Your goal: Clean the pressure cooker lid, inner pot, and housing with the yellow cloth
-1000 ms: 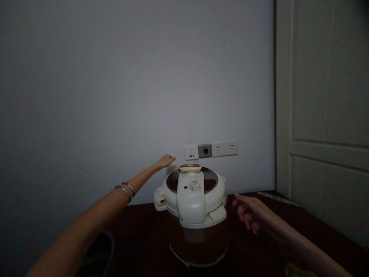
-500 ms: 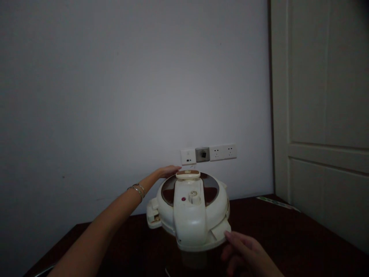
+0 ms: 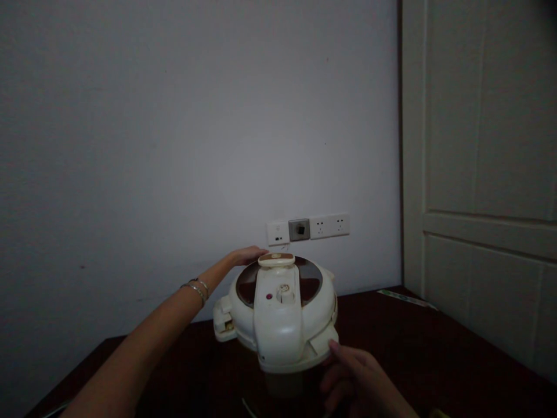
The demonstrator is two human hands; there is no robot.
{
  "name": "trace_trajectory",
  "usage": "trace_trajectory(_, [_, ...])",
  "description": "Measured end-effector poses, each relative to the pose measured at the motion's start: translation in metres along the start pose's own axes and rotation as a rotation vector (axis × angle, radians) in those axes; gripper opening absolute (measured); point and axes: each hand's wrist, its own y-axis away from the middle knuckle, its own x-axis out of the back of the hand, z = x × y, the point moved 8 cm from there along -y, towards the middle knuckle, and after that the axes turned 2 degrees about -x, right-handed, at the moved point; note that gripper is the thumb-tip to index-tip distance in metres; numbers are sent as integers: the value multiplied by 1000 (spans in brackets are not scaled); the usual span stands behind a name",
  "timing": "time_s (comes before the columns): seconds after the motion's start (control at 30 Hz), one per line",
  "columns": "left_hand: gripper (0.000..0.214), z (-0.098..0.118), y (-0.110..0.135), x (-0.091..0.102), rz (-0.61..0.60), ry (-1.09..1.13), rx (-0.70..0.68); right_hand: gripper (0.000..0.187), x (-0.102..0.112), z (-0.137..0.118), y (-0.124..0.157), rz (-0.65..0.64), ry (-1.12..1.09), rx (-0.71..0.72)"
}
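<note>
An electric pressure cooker (image 3: 278,334) with a cream lid and a dark brown top panel stands in front of me. On its lid are a raised handle (image 3: 277,262), a steam valve knob (image 3: 285,294) and a small red button. My left hand (image 3: 249,255) reaches around the far left side and grips the cooker's far rim; its fingertips are partly hidden behind the handle. My right hand (image 3: 354,371) is closed on the lid's front right lug, thumb on top and fingers curled below. The cooker's lower body is lost in shadow.
The cooker is on a dark red-brown table (image 3: 383,331) against a pale wall (image 3: 174,145). Wall sockets (image 3: 329,226) and a grey switch plate (image 3: 299,230) are behind it. A flat printed strip (image 3: 407,299) lies at the back right, near a white panelled door (image 3: 478,174).
The whole scene, cooker and hands included, has shifted slightly left and up in view. Both hands keep their places on the cooker.
</note>
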Motion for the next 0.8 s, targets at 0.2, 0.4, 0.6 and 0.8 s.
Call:
trace_trajectory(0.2, [23,-20,63,62,240,-219,49,39,65,-67,3,178,159,205])
trace_trajectory(0.4, [57,-68,152,33,137,-72,231,40,123,-114,-34,355,210,198])
trace_trajectory(0.6, [75,-81,187,-42,-208,411,339,53,108,-103,-84,225,217,18])
trace_trajectory(0.8, [52,-77,184,-44,-113,598,247,50,84,-111,-99,140,224,149])
